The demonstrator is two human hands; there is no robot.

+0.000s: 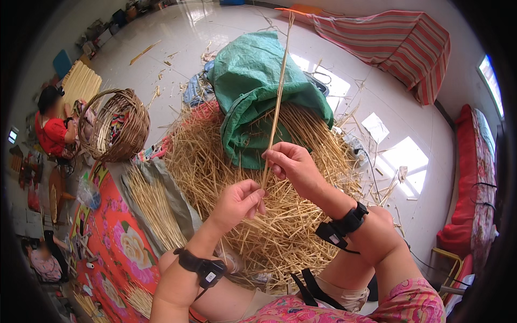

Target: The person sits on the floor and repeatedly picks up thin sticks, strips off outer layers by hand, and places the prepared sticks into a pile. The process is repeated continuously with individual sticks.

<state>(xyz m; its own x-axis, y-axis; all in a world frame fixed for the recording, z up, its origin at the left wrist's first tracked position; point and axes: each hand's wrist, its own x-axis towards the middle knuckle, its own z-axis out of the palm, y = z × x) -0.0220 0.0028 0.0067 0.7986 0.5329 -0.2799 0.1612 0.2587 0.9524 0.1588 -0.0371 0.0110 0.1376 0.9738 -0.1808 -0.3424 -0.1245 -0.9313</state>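
Observation:
A long, thin wheat straw stalk [280, 89], perhaps more than one, stands nearly upright before me. My left hand [239, 202] pinches its lower end between thumb and fingertips. Just above, my right hand [294, 162] grips the same straw between thumb and bent forefinger. Under both hands spreads a heap of loose, cut straw [282, 230]. Beyond it lies a green woven sack [250, 60], its mouth facing me and a bundle of straw stalks [315, 129] sticking out. To the left, sorted straw [155, 206] rests on a grey cloth [183, 210].
A wicker basket [139, 129] holds cloth at the left, beside a seated person in red [52, 131]. Another person [46, 262] sits lower left. A red flowered mat [117, 226] covers the left floor. Striped cloth [387, 44] hangs at the back right. A cable [373, 173] runs along the right.

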